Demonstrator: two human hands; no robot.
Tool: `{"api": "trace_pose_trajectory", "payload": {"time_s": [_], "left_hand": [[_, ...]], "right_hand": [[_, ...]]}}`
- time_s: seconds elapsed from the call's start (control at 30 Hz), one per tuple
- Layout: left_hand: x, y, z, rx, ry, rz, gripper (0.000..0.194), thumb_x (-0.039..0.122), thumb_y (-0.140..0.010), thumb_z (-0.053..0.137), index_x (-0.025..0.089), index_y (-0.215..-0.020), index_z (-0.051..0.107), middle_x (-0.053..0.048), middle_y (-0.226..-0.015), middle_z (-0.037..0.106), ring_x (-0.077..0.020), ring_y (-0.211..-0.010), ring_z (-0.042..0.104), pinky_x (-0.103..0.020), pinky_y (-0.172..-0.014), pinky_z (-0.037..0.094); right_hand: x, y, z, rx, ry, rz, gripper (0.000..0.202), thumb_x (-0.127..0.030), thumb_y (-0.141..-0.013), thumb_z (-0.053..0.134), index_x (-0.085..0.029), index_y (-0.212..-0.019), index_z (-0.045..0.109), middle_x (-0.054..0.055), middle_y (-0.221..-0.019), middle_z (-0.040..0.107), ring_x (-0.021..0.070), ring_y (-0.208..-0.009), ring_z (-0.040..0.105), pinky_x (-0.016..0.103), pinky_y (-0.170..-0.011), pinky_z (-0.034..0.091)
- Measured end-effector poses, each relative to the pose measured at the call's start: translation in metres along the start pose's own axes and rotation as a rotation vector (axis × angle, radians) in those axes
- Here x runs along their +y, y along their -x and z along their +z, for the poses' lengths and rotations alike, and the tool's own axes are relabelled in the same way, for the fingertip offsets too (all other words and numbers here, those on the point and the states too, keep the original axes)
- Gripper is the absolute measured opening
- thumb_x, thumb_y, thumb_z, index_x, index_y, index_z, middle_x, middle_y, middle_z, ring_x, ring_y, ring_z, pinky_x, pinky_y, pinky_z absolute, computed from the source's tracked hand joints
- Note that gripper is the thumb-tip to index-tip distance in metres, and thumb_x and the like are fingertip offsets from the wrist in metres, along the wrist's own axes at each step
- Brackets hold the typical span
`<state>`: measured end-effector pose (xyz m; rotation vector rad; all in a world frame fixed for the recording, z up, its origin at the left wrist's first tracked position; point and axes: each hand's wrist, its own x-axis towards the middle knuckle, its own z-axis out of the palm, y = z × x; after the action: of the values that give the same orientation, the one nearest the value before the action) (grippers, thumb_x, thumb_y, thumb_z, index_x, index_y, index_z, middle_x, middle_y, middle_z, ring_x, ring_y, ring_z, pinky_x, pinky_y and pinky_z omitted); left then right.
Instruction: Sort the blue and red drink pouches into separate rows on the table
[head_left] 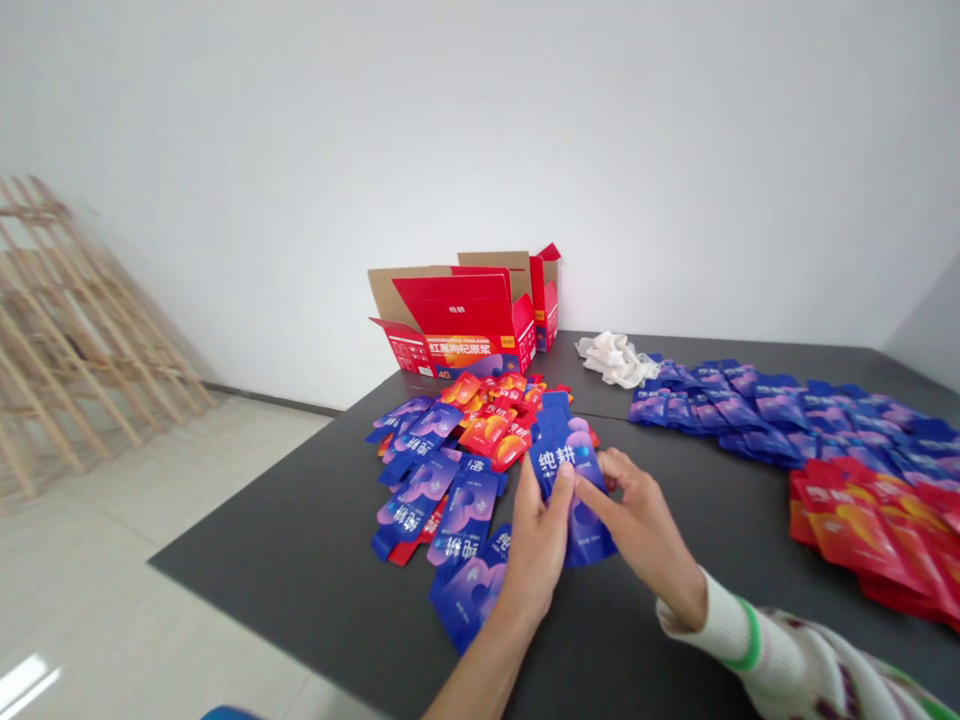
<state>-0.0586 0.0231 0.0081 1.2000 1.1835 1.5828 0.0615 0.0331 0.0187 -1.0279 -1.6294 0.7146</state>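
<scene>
Left hand (pixel 536 540) and right hand (pixel 645 515) hold a blue packet (pixel 553 460) lettered 纯耕, like the red carton (pixel 469 318).

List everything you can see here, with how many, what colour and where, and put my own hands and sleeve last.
Held packet: at least one, blue and purple, in both hands
Blue packets: several, blue and purple, beside the left hand
Red packets: several, red and orange, behind those
Blue rows: many packets, blue and purple, table's right
Red stack: several packets, red and orange, far right
Boxes: two, red with brown insides, far side
Cloth: count unclear, white, behind the blue rows
Table: one, black, centre
Wooden frames: several, tan, left
Wall: white, background
Floor: pale, left
Left hand: one, bare, on the packet
Right hand: one, bare, on the packet
Sleeve: one, whitish with green, right arm
</scene>
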Motion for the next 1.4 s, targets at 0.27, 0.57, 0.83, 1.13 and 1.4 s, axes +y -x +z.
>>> {"api": "trace_pose_trajectory", "payload": {"time_s": [0.27, 0.57, 0.83, 1.13, 1.4], "left_hand": [[0.011, 0.012, 0.011, 0.015, -0.047, -0.067, 0.050, 0.047, -0.089, 0.054, 0.022, -0.133, 0.048, -0.009, -0.138, 0.056, -0.0226, -0.128, 0.051, -0.038, -0.113, 0.037], [0.009, 0.015, 0.010, 0.036, -0.097, -0.035, 0.051, 0.049, -0.091, 0.050, 0.023, -0.135, 0.047, -0.008, -0.132, 0.060, -0.0219, -0.124, 0.055, -0.035, -0.106, 0.042], [0.002, 0.014, 0.011, -0.097, -0.106, -0.014, 0.051, 0.048, -0.093, 0.046, 0.023, -0.137, 0.046, -0.008, -0.148, 0.047, -0.0213, -0.139, 0.040, -0.038, -0.118, 0.029], [0.007, 0.009, 0.007, -0.363, -0.166, -0.028, 0.029, 0.044, -0.091, 0.051, 0.025, -0.111, 0.057, -0.007, -0.118, 0.063, -0.0227, -0.113, 0.058, -0.036, -0.095, 0.047], [0.007, 0.008, 0.007, -0.365, -0.211, -0.032, 0.026, 0.040, -0.090, 0.050, 0.023, -0.110, 0.052, -0.008, -0.119, 0.057, -0.0209, -0.109, 0.056, -0.037, -0.090, 0.046]], "right_hand": [[-0.011, 0.017, 0.020, 0.240, -0.049, 0.002, 0.025, -0.042, -0.098, 0.048, -0.020, -0.092, 0.061, 0.004, -0.092, 0.056, 0.0190, -0.085, 0.052, 0.029, -0.079, 0.044], [-0.005, 0.013, 0.019, 0.221, -0.192, 0.150, 0.031, -0.051, -0.094, 0.055, -0.021, -0.098, 0.050, 0.003, -0.091, 0.057, 0.0185, -0.081, 0.056, 0.028, -0.073, 0.050], [-0.017, 0.006, 0.007, 0.129, -0.308, 0.063, 0.031, -0.046, -0.099, 0.045, -0.020, -0.107, 0.059, 0.004, -0.102, 0.061, 0.0180, -0.090, 0.057, 0.026, -0.085, 0.048], [0.009, -0.009, -0.043, 0.115, -0.247, 0.186, 0.036, -0.053, -0.092, 0.051, -0.018, -0.085, 0.052, -0.001, -0.073, 0.053, 0.0127, -0.063, 0.049, 0.021, -0.060, 0.043], [0.090, -0.019, -0.200, 0.382, 0.499, 0.537, 0.032, -0.026, -0.086, 0.046, -0.018, -0.055, 0.045, 0.003, -0.058, 0.050, 0.0165, -0.057, 0.046, 0.026, -0.059, 0.035]]}}
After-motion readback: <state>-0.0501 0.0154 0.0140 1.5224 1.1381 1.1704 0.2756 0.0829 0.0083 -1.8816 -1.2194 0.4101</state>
